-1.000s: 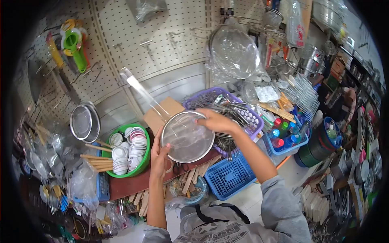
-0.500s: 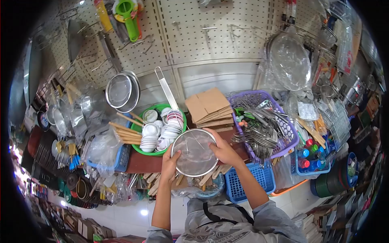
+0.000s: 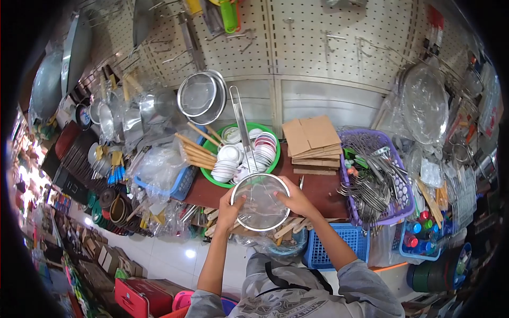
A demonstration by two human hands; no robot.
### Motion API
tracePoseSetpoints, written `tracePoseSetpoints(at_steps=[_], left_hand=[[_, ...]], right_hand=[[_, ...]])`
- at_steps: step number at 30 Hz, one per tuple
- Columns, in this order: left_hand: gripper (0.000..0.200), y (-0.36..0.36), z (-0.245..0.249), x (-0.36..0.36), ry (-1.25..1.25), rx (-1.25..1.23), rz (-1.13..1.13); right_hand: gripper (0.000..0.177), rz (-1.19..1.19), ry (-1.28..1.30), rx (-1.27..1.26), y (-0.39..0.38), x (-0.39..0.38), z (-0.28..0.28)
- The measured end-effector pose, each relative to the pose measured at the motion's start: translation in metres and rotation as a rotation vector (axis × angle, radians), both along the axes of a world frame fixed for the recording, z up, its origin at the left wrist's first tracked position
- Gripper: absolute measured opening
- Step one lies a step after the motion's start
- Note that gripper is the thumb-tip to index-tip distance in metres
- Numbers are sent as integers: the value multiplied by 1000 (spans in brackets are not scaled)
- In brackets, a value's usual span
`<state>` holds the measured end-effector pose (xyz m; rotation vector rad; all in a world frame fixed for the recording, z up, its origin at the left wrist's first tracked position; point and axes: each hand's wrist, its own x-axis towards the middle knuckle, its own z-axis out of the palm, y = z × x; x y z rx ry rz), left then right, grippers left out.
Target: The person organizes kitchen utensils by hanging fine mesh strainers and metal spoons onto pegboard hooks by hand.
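Observation:
A round wire-mesh strainer (image 3: 261, 209) with a metal rim is held in front of my body, its long handle pointing away toward the pegboard. My left hand (image 3: 229, 210) grips the rim on the left side, thumb over the mesh. On the right side my right hand (image 3: 295, 198) has the rim, thumb also on the mesh. Just beyond the strainer is a green basin (image 3: 275, 167) of small white bowls (image 3: 228, 155). Brown cardboard pieces (image 3: 312, 137) are stacked to the right of the basin.
A purple basket (image 3: 407, 197) of cutlery sits at the right, with a blue basket (image 3: 339, 245) below it. Wooden-handled tools (image 3: 197, 151) lean left of the basin beside another blue basket (image 3: 180, 184). More strainers (image 3: 197, 95) hang on the pegboard (image 3: 313, 53).
The view has turned toward the left, so the shelf goods appear shifted right. Both hands still hold the strainer, which now looks slightly smaller and sits a little to the right in view.

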<state>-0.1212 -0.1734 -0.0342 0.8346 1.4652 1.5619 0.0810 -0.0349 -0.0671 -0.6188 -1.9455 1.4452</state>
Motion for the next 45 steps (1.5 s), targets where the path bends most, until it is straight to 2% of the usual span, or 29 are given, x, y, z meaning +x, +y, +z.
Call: tracePoseSetpoints(at_steps=[3,7,9,10,14,18,20,24,25,28,29,32,33,35,38,45], left_hand=[[41,-6,-14,-14,89,43,2],[41,-13,-9,-24,26,32,24],[41,-15,-18,-38,74,43,17],[40,-16,-14,-42,88,52,13],[40,-17,5,-59,138,47,-43],[42,-10,15,-85,273,98,-110],[42,-7,25,-99,407,125,-131],[35,12,48,-134,404,91,-181],[31,20,63,-144,519,110,-186],[31,41,120,-159,622,197,-28],[34,53,135,-167,673,319,43],[40,86,192,-188,627,533,151],[43,96,211,-194,637,575,140],[49,115,246,-205,657,661,119],[56,146,281,-223,734,714,95],[62,206,321,-263,764,812,106]], right_hand=[[47,75,-80,-21,3,-10,10],[50,87,0,168,14,-42,23],[52,137,57,37,21,-59,37],[54,157,86,-29,22,-69,49],[60,84,230,46,31,-111,95],[60,57,337,-56,44,-154,144],[59,39,390,-65,50,-171,161],[56,20,425,-27,59,-202,182],[56,43,416,-17,59,-208,188],[58,55,420,43,54,-224,216],[69,87,402,57,58,-231,221],[70,54,496,217,59,-254,245],[74,65,394,159,57,-254,260],[73,71,427,182,60,-267,278],[73,58,430,262,74,-289,299],[76,-71,395,484,114,-329,339]])
